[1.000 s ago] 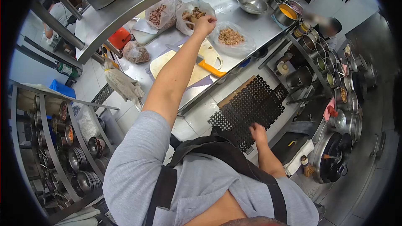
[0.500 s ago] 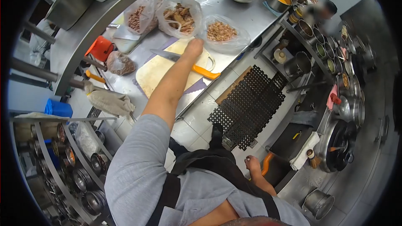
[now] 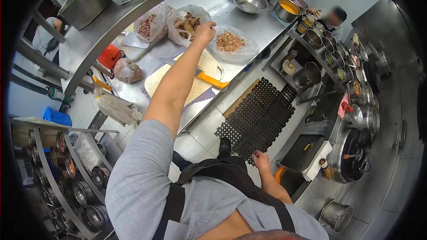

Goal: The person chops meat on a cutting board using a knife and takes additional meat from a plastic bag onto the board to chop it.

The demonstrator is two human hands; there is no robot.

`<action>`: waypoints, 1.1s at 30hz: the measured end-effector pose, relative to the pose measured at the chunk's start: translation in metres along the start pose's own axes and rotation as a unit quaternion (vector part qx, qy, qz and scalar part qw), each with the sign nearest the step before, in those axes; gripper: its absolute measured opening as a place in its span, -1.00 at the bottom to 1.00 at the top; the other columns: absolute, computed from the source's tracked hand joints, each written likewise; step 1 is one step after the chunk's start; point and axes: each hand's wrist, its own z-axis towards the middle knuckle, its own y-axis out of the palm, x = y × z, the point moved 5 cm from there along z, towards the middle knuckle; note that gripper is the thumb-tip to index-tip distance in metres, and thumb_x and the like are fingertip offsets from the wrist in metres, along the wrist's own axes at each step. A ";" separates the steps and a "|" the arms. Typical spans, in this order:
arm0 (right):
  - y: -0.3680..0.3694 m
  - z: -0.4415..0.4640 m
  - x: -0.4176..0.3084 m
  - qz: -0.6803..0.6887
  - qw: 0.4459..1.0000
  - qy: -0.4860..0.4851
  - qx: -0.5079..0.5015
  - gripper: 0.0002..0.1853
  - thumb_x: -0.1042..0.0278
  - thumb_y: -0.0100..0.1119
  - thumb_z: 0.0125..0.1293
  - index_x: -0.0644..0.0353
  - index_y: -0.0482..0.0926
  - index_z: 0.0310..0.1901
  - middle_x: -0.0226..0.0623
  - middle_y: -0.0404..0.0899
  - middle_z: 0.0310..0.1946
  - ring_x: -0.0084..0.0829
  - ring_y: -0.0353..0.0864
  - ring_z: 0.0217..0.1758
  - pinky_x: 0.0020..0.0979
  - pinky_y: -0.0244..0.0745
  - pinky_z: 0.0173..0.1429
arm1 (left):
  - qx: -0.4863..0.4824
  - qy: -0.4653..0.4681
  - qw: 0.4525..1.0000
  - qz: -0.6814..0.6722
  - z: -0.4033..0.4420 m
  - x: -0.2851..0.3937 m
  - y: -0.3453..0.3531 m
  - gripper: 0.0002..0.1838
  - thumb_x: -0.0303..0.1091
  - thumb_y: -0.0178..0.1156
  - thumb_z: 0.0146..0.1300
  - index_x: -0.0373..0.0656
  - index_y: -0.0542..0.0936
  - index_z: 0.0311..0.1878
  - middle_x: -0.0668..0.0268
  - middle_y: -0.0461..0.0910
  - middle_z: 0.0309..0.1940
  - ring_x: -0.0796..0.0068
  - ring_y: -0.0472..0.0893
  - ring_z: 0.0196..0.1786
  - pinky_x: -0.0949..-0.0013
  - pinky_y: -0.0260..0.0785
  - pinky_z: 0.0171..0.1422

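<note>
My left hand [image 3: 205, 32] is at the right edge of an open plastic bag of brown meat pieces [image 3: 187, 23], its fingers closed; what they hold is too small to make out. To its right lies a clear bag with chopped light-brown pieces [image 3: 230, 42]. Below my left hand and forearm, a cutting board [image 3: 159, 82] rests on a purple cloth. A knife with an orange handle [image 3: 212, 80] lies across the board, partly behind my forearm. Low over the floor, beside my apron, my right hand [image 3: 261, 161] is loosely curled with nothing visible in it.
Left of the meat bag are another open bag [image 3: 147, 26], a tied bag [image 3: 128, 70] and an orange container [image 3: 109, 56]. Metal bowls [image 3: 249, 2] stand farther back. A black mat [image 3: 262, 118] covers part of the floor. Another person [image 3: 334, 20] is beyond the right-hand rack.
My left hand moved off the meat bag's contents, down toward the board, then up to the bag's right edge. My right hand moved down, then slightly up and left. The camera view shifted.
</note>
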 end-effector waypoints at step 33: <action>0.362 -0.171 -0.611 -0.321 0.656 -0.616 -0.297 -0.53 -0.05 0.12 0.36 0.29 0.68 -0.31 0.06 0.62 -0.51 0.06 0.67 -0.37 -0.06 0.55 -0.16 | 0.367 -0.635 0.588 -0.341 -0.885 -0.374 -0.351 -0.90 -0.61 0.16 0.26 -0.37 0.55 -0.17 0.09 0.67 -0.43 0.27 0.72 -0.47 0.31 0.64 -0.47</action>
